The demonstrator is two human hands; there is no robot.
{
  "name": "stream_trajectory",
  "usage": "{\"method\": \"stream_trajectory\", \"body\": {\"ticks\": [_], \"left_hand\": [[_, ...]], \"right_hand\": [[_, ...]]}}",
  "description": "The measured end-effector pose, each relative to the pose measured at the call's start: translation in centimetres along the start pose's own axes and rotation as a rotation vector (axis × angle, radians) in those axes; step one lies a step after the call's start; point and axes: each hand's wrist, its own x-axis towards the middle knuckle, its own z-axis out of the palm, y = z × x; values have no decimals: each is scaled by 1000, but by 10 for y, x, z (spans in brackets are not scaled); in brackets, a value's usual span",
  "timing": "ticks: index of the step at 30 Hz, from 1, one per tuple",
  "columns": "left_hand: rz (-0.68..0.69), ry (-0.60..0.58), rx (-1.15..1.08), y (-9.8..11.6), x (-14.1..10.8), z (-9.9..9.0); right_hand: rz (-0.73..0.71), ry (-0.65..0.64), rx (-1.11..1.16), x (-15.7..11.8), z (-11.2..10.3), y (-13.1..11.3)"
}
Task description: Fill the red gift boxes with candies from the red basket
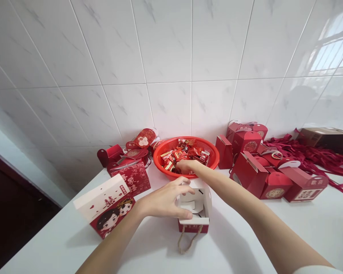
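A small red box point(193, 227) with a white inside and a twine handle stands open on the white table, its top facing me. My left hand point(167, 198) is bent around the box's left side, with the thumb on the near rim and the fingers over the opening. Behind the box sits a red plastic basket point(161, 166) of wrapped candies point(180, 153). My right hand point(185, 166) reaches over the basket's near rim into the candies, and its fingertips are hidden there.
Left of the box stands a red and white paper bag point(107, 207) with cartoon figures. More red boxes point(131, 156) lie behind it. Several red boxes point(250, 171) crowd the right side. Further right are dark red ribbons point(294, 152) and a cardboard box point(322, 133), near the tiled wall.
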Motion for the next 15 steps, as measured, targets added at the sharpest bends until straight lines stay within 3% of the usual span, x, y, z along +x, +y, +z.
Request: {"method": "stream_trajectory", "body": {"ticks": [3, 6, 10, 12, 15], "left_hand": [[52, 78, -66, -5, 5, -1], [115, 261, -90, -10, 9, -4], [90, 456, 60, -19, 18, -14], [-20, 406, 183, -24, 27, -21], [-246, 190, 322, -32, 49, -32]], "right_hand": [[-16, -61, -6, -5, -3, 1], [-25, -87, 1, -12, -7, 3], [3, -133, -12, -24, -11, 11], [40, -164, -29, -29, -13, 16], [103, -191, -55, -32, -13, 22]]}}
